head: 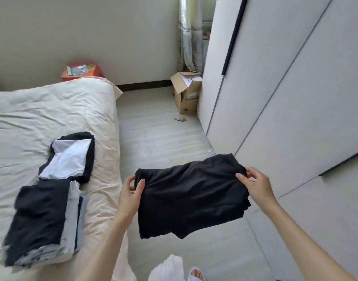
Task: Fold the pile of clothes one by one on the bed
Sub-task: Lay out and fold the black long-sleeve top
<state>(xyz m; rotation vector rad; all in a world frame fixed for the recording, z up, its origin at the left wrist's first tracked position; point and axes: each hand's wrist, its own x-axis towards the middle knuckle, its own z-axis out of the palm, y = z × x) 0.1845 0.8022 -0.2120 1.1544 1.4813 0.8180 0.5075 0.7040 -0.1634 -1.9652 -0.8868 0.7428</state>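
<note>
Both hands, left hand [131, 191] and right hand [255, 184], pinch the black garment [192, 195] between them; loose fabric could unfold, slipping floorward.

Both bare forearms reach forward. Left hand [131, 191] pinches, thumb over fingers. Right hand [255, 184] pinches too, fingers curled.
</note>
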